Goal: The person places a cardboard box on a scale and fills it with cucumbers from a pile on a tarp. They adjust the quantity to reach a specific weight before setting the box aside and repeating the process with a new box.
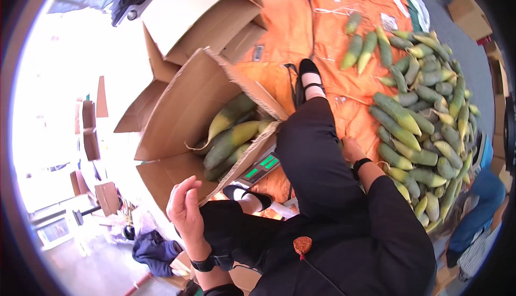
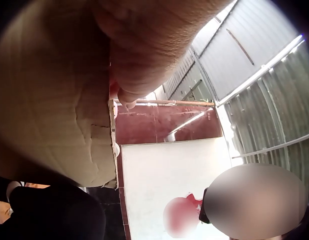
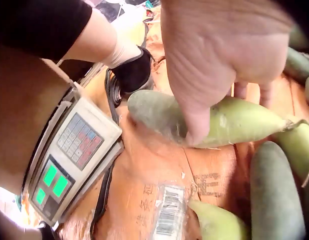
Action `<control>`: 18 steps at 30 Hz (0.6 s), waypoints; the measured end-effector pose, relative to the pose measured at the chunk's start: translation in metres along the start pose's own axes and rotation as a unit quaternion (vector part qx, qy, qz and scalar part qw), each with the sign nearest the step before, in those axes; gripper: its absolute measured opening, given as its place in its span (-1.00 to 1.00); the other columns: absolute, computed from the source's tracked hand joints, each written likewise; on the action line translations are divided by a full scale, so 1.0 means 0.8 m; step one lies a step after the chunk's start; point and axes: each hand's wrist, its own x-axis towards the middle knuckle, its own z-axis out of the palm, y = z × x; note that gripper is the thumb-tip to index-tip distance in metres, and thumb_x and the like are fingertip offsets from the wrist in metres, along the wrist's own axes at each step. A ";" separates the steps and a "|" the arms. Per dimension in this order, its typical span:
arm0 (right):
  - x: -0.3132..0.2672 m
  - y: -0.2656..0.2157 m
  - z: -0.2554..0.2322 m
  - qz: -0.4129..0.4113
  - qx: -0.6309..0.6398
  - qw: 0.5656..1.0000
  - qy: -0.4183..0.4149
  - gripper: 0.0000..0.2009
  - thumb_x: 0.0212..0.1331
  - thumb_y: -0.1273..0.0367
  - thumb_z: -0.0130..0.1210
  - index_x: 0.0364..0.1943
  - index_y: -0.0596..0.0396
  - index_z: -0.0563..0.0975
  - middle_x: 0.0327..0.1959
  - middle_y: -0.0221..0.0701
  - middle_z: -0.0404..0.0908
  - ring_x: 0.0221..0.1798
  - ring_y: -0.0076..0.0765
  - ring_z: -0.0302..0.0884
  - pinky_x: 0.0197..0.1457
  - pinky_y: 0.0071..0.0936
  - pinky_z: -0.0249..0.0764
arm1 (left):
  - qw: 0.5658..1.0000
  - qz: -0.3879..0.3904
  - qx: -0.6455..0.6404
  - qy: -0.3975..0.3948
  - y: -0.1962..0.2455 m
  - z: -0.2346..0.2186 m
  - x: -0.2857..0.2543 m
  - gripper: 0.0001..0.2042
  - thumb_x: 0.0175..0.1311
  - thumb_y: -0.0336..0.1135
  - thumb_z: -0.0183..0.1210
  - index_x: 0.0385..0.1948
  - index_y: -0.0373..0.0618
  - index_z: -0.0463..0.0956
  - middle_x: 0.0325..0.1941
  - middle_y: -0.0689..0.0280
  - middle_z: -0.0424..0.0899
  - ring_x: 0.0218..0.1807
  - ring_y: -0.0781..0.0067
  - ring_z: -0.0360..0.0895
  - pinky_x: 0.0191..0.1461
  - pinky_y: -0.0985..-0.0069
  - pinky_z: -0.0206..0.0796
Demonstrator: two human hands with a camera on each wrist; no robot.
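Observation:
In the right wrist view my right hand (image 3: pixel 224 60) grips a green radish (image 3: pixel 244 122) lying over the orange sheet (image 3: pixel 139 165), thumb on its near side and fingers on the far side. The head view shows that right hand (image 1: pixel 352 150) beyond my knee, the radish mostly hidden. My left hand (image 1: pixel 186 210) is raised at the near edge of an open cardboard box (image 1: pixel 183 97), fingers loosely bent and holding nothing. Several large radishes (image 1: pixel 231 145) lie inside the box. In the left wrist view the hand (image 2: pixel 144 55) is beside the cardboard (image 2: pixel 49 100).
A scale with a lit green display (image 1: pixel 261 168) stands at the box's side. A large pile of radishes (image 1: pixel 430 129) covers the sheet on the right. More empty boxes (image 1: pixel 199 11) stand beyond. My feet in black shoes (image 1: pixel 309 73) flank the scale.

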 end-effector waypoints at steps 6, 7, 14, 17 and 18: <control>0.062 0.081 0.072 -0.012 0.233 0.972 -0.023 -0.53 -0.13 0.20 0.30 -0.15 0.24 0.57 -0.18 -0.15 0.63 -0.11 -0.05 0.59 -0.02 -0.25 0.52 | 0.999 0.021 -0.025 -0.024 0.001 -0.008 0.001 -0.84 0.23 -0.52 0.09 -0.20 -0.28 0.58 -0.33 0.22 0.65 -0.27 0.45 0.55 -0.20 0.60 0.35; 0.051 0.076 0.061 0.001 0.365 0.930 -0.042 -0.57 -0.10 0.22 0.29 -0.18 0.27 0.59 -0.23 -0.16 0.65 -0.17 -0.07 0.62 -0.06 -0.27 0.53 | 0.999 0.021 -0.042 -0.019 0.000 -0.008 0.001 -0.84 0.23 -0.50 0.10 -0.19 -0.28 0.58 -0.34 0.22 0.65 -0.30 0.47 0.55 -0.23 0.61 0.34; -0.064 0.058 -0.058 0.114 0.654 0.729 -0.168 -0.69 0.14 0.32 0.15 -0.10 0.24 0.54 -0.31 -0.31 0.63 -0.32 -0.31 0.59 -0.17 -0.40 0.53 | 0.993 0.045 -0.111 -0.017 -0.011 -0.019 0.004 -0.82 0.23 -0.51 0.11 -0.17 -0.30 0.57 -0.34 0.23 0.64 -0.36 0.54 0.52 -0.26 0.64 0.33; -0.076 0.053 -0.101 0.040 0.705 0.701 -0.096 -0.68 0.16 0.30 0.15 -0.07 0.22 0.53 -0.24 -0.35 0.61 -0.22 -0.35 0.56 -0.05 -0.41 0.48 | 0.988 0.033 -0.148 -0.020 -0.012 -0.024 0.004 -0.82 0.24 -0.52 0.11 -0.16 -0.31 0.57 -0.34 0.23 0.63 -0.35 0.55 0.52 -0.26 0.65 0.33; -0.074 0.057 -0.110 -0.003 0.728 0.683 -0.059 -0.68 0.17 0.29 0.14 -0.07 0.22 0.52 -0.18 -0.36 0.61 -0.14 -0.36 0.55 0.02 -0.41 0.46 | 0.988 0.033 -0.151 -0.016 -0.014 -0.025 0.003 -0.82 0.24 -0.52 0.11 -0.16 -0.31 0.57 -0.34 0.23 0.63 -0.35 0.55 0.52 -0.26 0.65 0.33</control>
